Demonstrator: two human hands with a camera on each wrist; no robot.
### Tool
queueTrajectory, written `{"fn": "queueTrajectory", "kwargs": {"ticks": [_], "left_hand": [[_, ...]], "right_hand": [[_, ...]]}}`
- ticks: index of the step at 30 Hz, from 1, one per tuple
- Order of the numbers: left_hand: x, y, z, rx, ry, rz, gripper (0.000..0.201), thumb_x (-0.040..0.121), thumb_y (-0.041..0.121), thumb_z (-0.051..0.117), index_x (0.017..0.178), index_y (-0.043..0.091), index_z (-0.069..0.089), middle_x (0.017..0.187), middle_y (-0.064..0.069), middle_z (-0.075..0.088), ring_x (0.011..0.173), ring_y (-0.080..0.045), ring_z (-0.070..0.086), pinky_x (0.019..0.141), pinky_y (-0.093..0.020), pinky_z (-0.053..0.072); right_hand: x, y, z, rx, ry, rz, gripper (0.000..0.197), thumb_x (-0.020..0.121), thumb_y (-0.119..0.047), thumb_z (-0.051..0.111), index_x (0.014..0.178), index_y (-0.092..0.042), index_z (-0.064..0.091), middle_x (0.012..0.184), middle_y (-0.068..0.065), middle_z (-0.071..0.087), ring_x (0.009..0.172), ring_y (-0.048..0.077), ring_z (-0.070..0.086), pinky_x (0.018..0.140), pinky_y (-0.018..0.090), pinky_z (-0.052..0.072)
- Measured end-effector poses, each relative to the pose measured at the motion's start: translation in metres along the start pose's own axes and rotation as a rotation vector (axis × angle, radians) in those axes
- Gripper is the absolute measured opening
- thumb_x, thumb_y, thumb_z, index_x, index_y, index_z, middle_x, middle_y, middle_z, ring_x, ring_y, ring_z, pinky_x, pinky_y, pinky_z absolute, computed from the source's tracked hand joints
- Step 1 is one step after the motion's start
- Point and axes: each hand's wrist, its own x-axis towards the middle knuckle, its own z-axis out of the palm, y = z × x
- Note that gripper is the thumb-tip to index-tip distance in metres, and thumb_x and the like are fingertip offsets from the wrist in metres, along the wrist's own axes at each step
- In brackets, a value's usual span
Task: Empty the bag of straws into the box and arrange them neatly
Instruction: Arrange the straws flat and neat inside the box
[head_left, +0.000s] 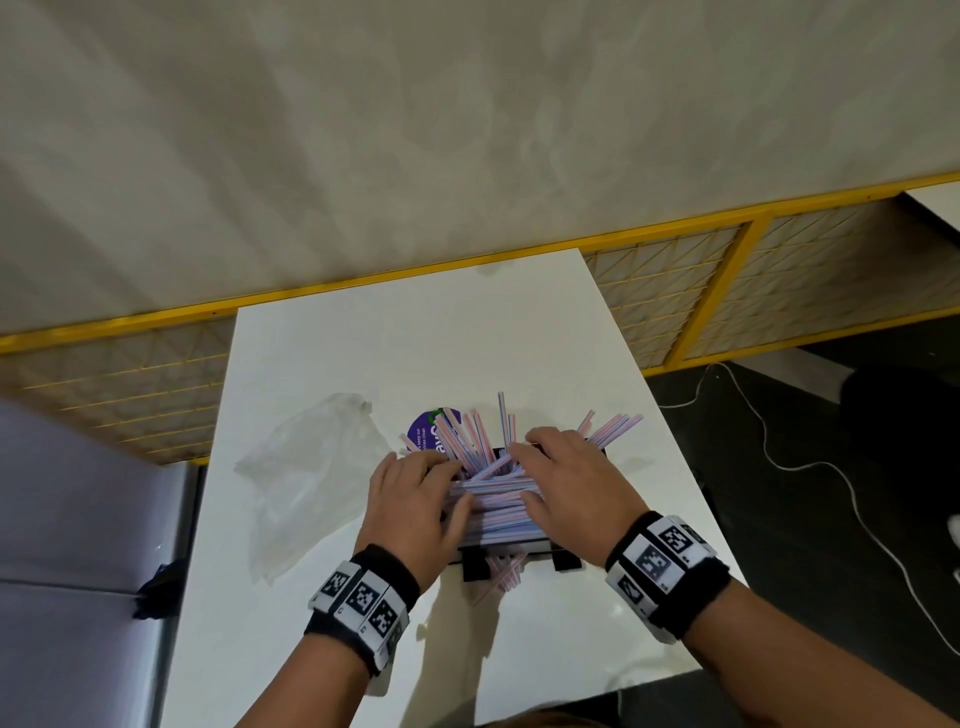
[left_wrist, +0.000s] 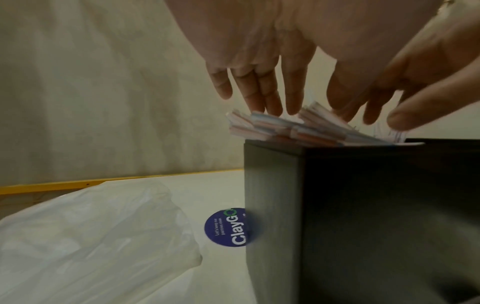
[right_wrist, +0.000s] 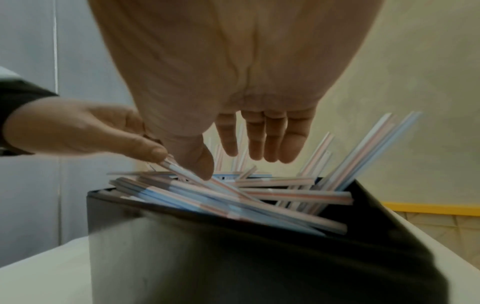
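Worktop (head_left: 322, 649), white, carries the black box (right_wrist: 233, 257); beside it, left, the emptied bag (head_left: 306, 467) and a purple sticker (left_wrist: 228, 228). Straws (head_left: 493, 499), light, smooth and bendable, lie heaped in the box, some splaying upward, a few spilled in front. I judge flat palms handle them best. Left hand (head_left: 415, 512) and right hand (head_left: 566, 483) rest spread on the heap, pinching nothing.

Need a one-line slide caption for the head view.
Both hands, left hand and right hand, spread over striped straws heaped in the black box; empty bag lies alongside.
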Motion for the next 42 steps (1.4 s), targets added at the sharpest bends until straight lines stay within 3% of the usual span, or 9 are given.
{"fn": "queueTrajectory", "kwargs": {"ticks": [3, 8, 14, 17, 21, 24, 28, 36, 42], "left_hand": [[0.007, 0.01, 0.002, -0.058, -0.047, 0.052, 0.043, 0.093, 0.047, 0.052, 0.128, 0.023, 0.059, 0.123, 0.004, 0.059, 0.114, -0.018, 0.053, 0.106, -0.037, 0.04], [0.017, 0.03, 0.017, -0.02, -0.212, 0.06, 0.053, 0.091, 0.048, 0.051, 0.137, 0.02, 0.046, 0.125, 0.002, 0.06, 0.113, -0.019, 0.052, 0.105, -0.034, 0.039], [0.018, 0.032, 0.037, 0.061, -0.35, 0.035, 0.056, 0.1, 0.054, 0.035, 0.147, 0.023, 0.037, 0.132, 0.0, 0.057, 0.12, -0.022, 0.05, 0.109, -0.036, 0.034], [0.015, 0.027, 0.038, 0.075, -0.358, 0.053, 0.046, 0.103, 0.049, 0.033, 0.141, 0.025, 0.043, 0.128, 0.002, 0.057, 0.116, -0.022, 0.05, 0.108, -0.035, 0.034], [0.015, 0.018, 0.034, -0.004, -0.362, 0.035, 0.04, 0.105, 0.043, 0.038, 0.141, 0.026, 0.046, 0.131, 0.003, 0.056, 0.118, -0.021, 0.049, 0.107, -0.034, 0.034], [0.014, 0.014, 0.027, -0.082, -0.34, 0.033, 0.039, 0.103, 0.034, 0.048, 0.141, 0.025, 0.049, 0.135, 0.003, 0.057, 0.122, -0.022, 0.05, 0.107, -0.034, 0.035], [0.012, 0.015, 0.021, -0.113, -0.34, 0.096, 0.041, 0.101, 0.028, 0.052, 0.142, 0.025, 0.05, 0.136, 0.003, 0.058, 0.123, -0.022, 0.051, 0.109, -0.035, 0.035], [0.009, 0.023, 0.027, 0.025, -0.381, 0.143, 0.073, 0.092, 0.078, 0.029, 0.148, 0.033, 0.041, 0.133, 0.007, 0.058, 0.121, -0.02, 0.049, 0.109, -0.036, 0.032], [0.011, 0.02, 0.031, 0.042, -0.459, 0.111, 0.08, 0.09, 0.083, 0.022, 0.156, 0.038, 0.027, 0.139, 0.006, 0.052, 0.126, -0.022, 0.045, 0.108, -0.039, 0.035]], "right_hand": [[0.003, 0.002, 0.009, -0.053, -0.069, 0.017, 0.058, 0.1, -0.026, 0.049, 0.156, -0.025, 0.034, 0.152, 0.002, 0.039, 0.13, 0.027, 0.045, 0.11, 0.042, 0.039], [0.009, -0.003, 0.019, -0.058, -0.021, -0.038, 0.04, 0.098, -0.016, 0.05, 0.138, -0.021, 0.053, 0.13, 0.002, 0.052, 0.117, 0.026, 0.05, 0.101, 0.04, 0.043], [0.0, -0.001, 0.01, 0.062, 0.005, -0.026, 0.037, 0.101, -0.025, 0.052, 0.138, -0.023, 0.055, 0.133, -0.002, 0.056, 0.12, 0.022, 0.052, 0.105, 0.037, 0.043], [-0.009, 0.011, -0.005, 0.155, 0.185, 0.085, 0.033, 0.099, -0.025, 0.059, 0.131, -0.019, 0.061, 0.128, 0.001, 0.058, 0.111, 0.023, 0.06, 0.097, 0.039, 0.051], [-0.018, 0.041, -0.021, 0.227, 0.418, 0.406, 0.043, 0.097, -0.031, 0.064, 0.137, -0.018, 0.057, 0.136, 0.005, 0.052, 0.12, 0.024, 0.055, 0.095, 0.04, 0.055], [-0.016, 0.063, -0.024, 0.303, 0.325, 0.571, 0.057, 0.097, -0.045, 0.063, 0.147, -0.023, 0.047, 0.144, 0.01, 0.043, 0.127, 0.031, 0.051, 0.097, 0.046, 0.052], [0.001, 0.077, -0.025, 0.486, 0.126, 0.53, 0.058, 0.094, -0.058, 0.064, 0.144, -0.029, 0.053, 0.138, 0.006, 0.055, 0.12, 0.022, 0.058, 0.096, 0.032, 0.044], [0.035, 0.056, -0.027, 0.436, 0.077, 0.384, 0.021, 0.088, -0.044, 0.076, 0.103, -0.029, 0.075, 0.102, -0.011, 0.069, 0.095, 0.01, 0.061, 0.081, 0.025, 0.045], [0.045, 0.044, -0.028, 0.36, 0.039, 0.323, 0.006, 0.091, -0.03, 0.072, 0.088, -0.026, 0.07, 0.094, -0.007, 0.069, 0.089, 0.013, 0.063, 0.077, 0.029, 0.049]]}}
